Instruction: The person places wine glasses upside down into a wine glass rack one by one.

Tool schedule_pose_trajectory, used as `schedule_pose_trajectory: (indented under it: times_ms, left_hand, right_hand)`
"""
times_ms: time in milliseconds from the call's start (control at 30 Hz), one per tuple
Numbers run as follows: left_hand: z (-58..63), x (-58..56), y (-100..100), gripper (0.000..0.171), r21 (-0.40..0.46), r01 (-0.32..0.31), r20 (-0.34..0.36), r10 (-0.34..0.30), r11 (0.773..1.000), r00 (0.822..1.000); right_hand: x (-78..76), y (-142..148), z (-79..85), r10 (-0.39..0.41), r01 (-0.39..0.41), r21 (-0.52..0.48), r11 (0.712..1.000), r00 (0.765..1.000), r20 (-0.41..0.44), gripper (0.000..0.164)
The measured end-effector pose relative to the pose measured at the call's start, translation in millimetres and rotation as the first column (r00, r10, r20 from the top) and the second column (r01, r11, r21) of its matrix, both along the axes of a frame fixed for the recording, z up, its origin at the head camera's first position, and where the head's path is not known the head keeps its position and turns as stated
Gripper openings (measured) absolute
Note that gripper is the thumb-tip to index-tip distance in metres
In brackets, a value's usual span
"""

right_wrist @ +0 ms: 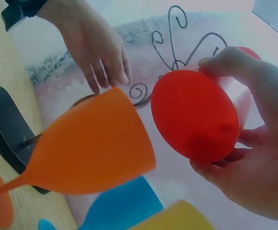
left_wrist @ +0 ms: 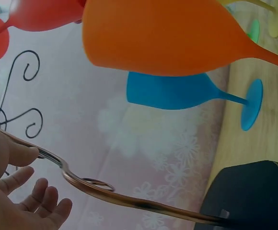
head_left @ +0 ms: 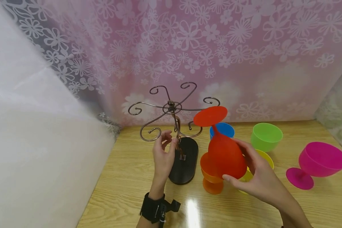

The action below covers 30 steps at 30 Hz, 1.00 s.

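Observation:
My right hand (head_left: 260,179) holds a red plastic goblet (head_left: 226,153) upside down by its bowl, its round foot upward beside the curled arms of a metal glass rack (head_left: 172,107). In the right wrist view the fingers and thumb lie around the red bowl (right_wrist: 194,117) near its rim. My left hand (head_left: 163,158) is at the rack's bronze post, fingers loosely bent. In the left wrist view its thumb lies by the post (left_wrist: 105,194), and the other fingers are apart from it; whether the thumb touches is unclear. The rack's black oval base (head_left: 183,172) stands on the table.
An orange goblet (head_left: 213,186) stands just right of the base, partly behind the red one. Behind it are blue (head_left: 222,128), green (head_left: 265,139) and yellow (head_left: 266,156) goblets, with a magenta goblet (head_left: 322,160) at the far right. A pink floral curtain (head_left: 216,47) hangs behind.

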<state>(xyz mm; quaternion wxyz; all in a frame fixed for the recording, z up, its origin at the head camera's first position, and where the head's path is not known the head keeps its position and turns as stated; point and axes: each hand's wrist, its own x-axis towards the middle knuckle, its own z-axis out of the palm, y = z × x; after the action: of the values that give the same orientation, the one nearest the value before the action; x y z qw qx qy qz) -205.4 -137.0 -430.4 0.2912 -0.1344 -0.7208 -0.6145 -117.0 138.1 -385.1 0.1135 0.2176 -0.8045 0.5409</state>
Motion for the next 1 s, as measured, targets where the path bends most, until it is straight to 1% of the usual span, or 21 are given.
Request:
schedule_pose_trajectory:
  times_ms: [133, 267, 333, 433, 500, 600, 700, 767, 800, 900, 1000]
  left_hand:
    - [-8.6, -6.5, -0.1, 0.036, 0.005, 0.033, 0.040, -0.034, 0.999, 0.999]
    - [-14.0, -10.4, 0.3, 0.038, -0.018, 0.063, 0.076, -0.061, 0.998, 0.995]
    - [-16.2, -11.8, 0.6, 0.037, -0.032, 0.068, 0.088, -0.065, 0.997, 0.994]
    - [-17.1, -12.1, 1.6, 0.035, -0.058, 0.059, 0.117, -0.052, 0.997, 0.992]
    - [-13.4, -9.8, 3.1, 0.034, -0.075, 0.049, 0.139, -0.038, 0.996, 0.990]
    - [0.4, -1.4, 5.2, 0.032, -0.093, 0.047, 0.159, -0.032, 0.995, 0.987]
    - [12.7, 6.4, 6.3, 0.030, -0.094, 0.058, 0.153, -0.043, 0.994, 0.987]
    - [14.8, 7.5, 6.3, 0.030, -0.099, 0.058, 0.160, -0.042, 0.993, 0.986]
    - [12.4, 6.0, 6.0, 0.029, -0.101, 0.055, 0.168, -0.038, 0.993, 0.985]
    - [-0.5, -2.0, 4.3, 0.028, -0.105, 0.046, 0.198, -0.024, 0.993, 0.980]
    - [-14.5, -10.1, 2.0, 0.025, -0.099, 0.039, 0.197, -0.019, 0.994, 0.980]
  right_hand:
    - [-5.7, -7.8, -0.5, 0.009, -0.009, 0.000, 1.000, 0.999, 0.043, 0.094]
    - [-10.6, -14.4, 0.6, 0.012, -0.013, 0.013, 1.000, 0.998, 0.069, 0.092]
    - [-12.7, -18.0, 1.6, 0.013, -0.015, 0.021, 1.000, 0.997, 0.075, 0.091]
    - [-15.5, -23.8, 2.3, 0.019, -0.021, 0.032, 0.999, 0.997, 0.072, 0.090]
    - [-16.9, -27.6, 2.1, 0.022, -0.025, 0.041, 0.999, 0.997, 0.069, 0.090]
    - [-17.7, -32.6, 1.7, 0.028, -0.032, 0.053, 0.998, 0.997, 0.068, 0.090]
    - [-18.0, -36.4, 0.6, 0.053, -0.056, 0.049, 0.997, 0.997, 0.061, 0.092]
    - [-17.5, -38.6, 0.0, 0.075, -0.077, 0.046, 0.996, 0.996, 0.054, 0.093]
    - [-17.0, -39.5, -0.4, 0.084, -0.086, 0.045, 0.995, 0.995, 0.052, 0.094]
    - [-14.7, -42.3, -0.7, 0.099, -0.102, 0.047, 0.994, 0.994, 0.056, 0.093]
    - [-11.7, -44.8, -0.4, 0.106, -0.109, 0.050, 0.993, 0.993, 0.061, 0.092]
